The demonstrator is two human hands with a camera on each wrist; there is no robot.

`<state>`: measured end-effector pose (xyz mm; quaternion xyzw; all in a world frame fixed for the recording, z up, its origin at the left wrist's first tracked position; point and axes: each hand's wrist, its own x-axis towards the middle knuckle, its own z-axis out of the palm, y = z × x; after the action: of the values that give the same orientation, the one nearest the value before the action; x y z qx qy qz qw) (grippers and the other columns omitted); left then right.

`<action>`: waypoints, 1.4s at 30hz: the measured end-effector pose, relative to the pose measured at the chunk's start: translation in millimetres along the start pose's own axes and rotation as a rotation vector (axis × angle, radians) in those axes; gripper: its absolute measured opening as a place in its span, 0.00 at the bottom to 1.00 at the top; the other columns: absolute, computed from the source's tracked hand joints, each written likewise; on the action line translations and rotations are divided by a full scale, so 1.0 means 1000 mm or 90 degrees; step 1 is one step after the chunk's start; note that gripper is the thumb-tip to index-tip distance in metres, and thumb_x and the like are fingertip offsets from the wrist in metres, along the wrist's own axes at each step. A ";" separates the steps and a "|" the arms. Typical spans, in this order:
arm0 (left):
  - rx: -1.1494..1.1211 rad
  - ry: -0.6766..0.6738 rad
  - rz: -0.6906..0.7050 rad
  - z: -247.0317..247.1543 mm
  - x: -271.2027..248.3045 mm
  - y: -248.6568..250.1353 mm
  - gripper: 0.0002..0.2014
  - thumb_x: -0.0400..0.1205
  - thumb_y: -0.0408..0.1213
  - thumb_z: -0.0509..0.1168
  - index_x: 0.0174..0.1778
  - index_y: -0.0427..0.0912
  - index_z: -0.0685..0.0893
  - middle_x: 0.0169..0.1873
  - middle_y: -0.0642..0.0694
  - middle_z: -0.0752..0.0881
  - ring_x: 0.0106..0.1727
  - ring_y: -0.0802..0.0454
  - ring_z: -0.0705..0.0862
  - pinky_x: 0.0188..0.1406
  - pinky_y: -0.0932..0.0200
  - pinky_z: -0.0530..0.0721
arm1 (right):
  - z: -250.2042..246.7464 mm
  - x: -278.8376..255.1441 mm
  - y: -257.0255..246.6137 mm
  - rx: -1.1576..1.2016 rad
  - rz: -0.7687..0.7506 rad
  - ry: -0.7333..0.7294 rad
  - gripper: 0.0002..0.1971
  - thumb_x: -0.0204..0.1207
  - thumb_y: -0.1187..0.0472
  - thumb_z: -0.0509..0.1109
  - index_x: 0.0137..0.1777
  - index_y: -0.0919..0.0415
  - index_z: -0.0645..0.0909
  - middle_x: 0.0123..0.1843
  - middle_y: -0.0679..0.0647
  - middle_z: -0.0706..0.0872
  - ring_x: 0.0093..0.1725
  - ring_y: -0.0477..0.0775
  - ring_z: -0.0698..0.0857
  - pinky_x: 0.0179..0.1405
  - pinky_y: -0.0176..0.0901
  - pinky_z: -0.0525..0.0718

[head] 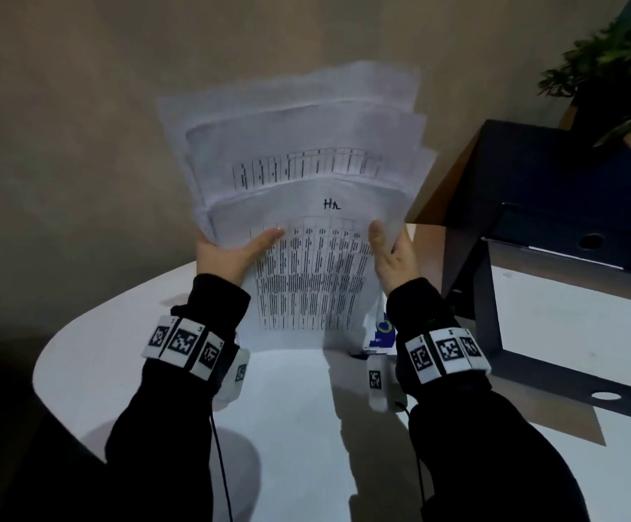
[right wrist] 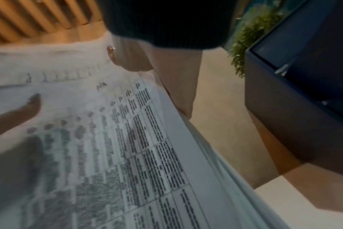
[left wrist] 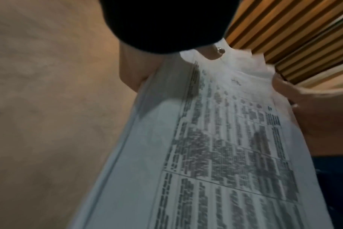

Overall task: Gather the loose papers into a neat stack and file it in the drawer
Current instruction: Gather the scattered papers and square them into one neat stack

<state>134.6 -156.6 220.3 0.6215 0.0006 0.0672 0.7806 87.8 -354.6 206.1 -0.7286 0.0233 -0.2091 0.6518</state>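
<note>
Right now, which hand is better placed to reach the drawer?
Right hand: the dark drawer unit stands on its side. The left hand is farther away. Both grip the papers.

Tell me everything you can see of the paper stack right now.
The paper stack is white printed sheets, held upright over the white table, lower edge at the tabletop. Its top edges fan unevenly. The front sheet bears a dense table and handwritten letters. The left hand and right hand grip its sides, thumbs in front.
</note>
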 end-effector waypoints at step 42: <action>0.066 -0.111 -0.097 -0.018 0.002 -0.020 0.19 0.70 0.26 0.75 0.55 0.37 0.81 0.45 0.46 0.88 0.43 0.57 0.90 0.41 0.66 0.90 | 0.018 0.000 -0.164 -0.737 -0.380 -0.013 0.08 0.79 0.53 0.66 0.56 0.49 0.83 0.42 0.45 0.83 0.58 0.56 0.83 0.70 0.52 0.67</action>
<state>136.9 -143.2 197.3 0.6627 -0.0163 -0.0469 0.7472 54.6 -313.6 361.9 -0.9391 -0.0769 -0.3279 0.0681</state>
